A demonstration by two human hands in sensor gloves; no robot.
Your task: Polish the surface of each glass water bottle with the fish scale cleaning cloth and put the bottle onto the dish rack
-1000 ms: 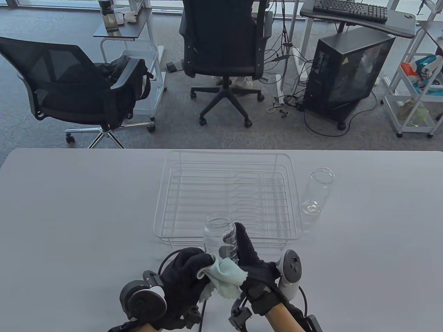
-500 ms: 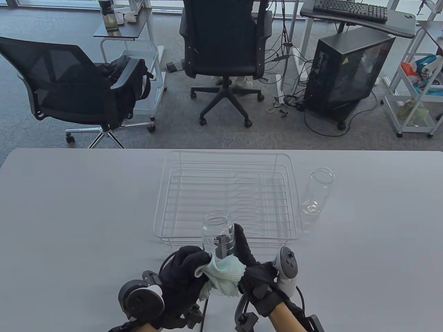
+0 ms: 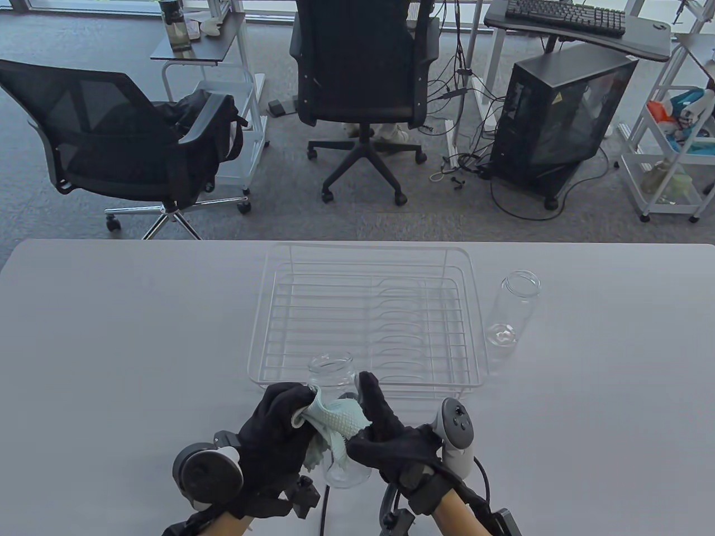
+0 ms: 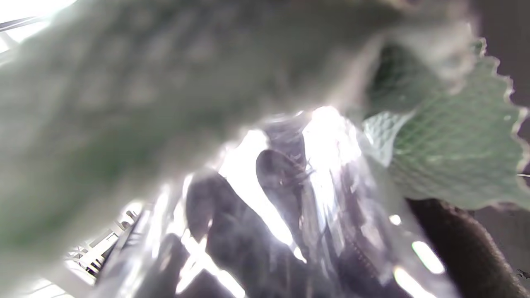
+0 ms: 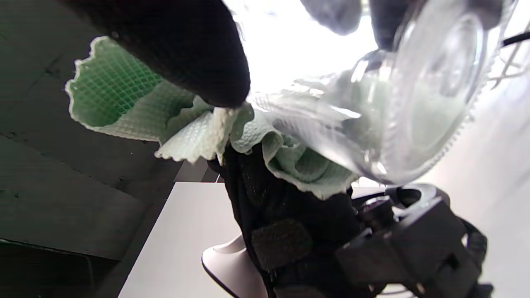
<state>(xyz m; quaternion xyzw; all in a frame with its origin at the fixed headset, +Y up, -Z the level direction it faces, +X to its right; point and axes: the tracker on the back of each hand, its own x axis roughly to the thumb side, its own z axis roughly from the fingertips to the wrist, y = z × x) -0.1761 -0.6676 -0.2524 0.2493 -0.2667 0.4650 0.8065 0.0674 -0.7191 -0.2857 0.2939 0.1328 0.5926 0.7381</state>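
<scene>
Near the front edge of the surface, your left hand (image 3: 276,432) has its grip closed on the mint-green fish scale cloth (image 3: 337,421), pressing it against the glass bottle (image 3: 335,402). Your right hand (image 3: 391,441) grips that same tilted bottle around its body. A second glass bottle (image 3: 511,312) stands just beside the right edge of the wire dish rack (image 3: 368,321).
</scene>
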